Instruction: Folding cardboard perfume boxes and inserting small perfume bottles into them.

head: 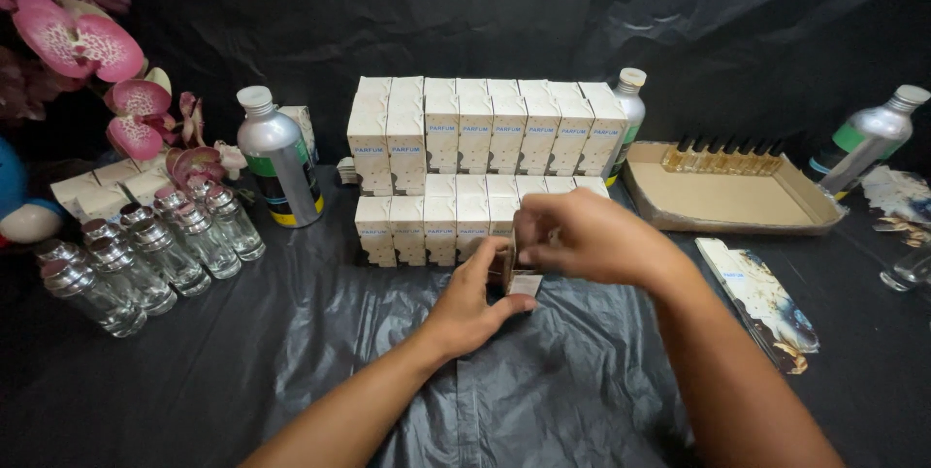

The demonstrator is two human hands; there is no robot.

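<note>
Both hands meet over the black plastic sheet (291, 352) that covers the surface, working one small box (521, 279) between them. The left hand (475, 303) has its grip closed around the box from below and the near side, thumb pressed under a pale flap; the right hand (582, 235) comes over the top, its fingers blurred, so whether that grip is clamped on the box or only touching it cannot be told. Just behind the grip stand two rows of cream boxes (475, 133), upright and packed side by side, each with a small blue label on its front. Left of the grip, a silver bottle (279, 169) with a green, black and yellow band stands beside a cluster of clear glass bottles (145, 250) with silver caps, below pink flowers (87, 46). Right of the grip lie a flat printed card (761, 298) and a shallow cardboard tray (727, 201) holding a row of small amber bottles (722, 156); another silver bottle (868, 138) stands beyond.
</note>
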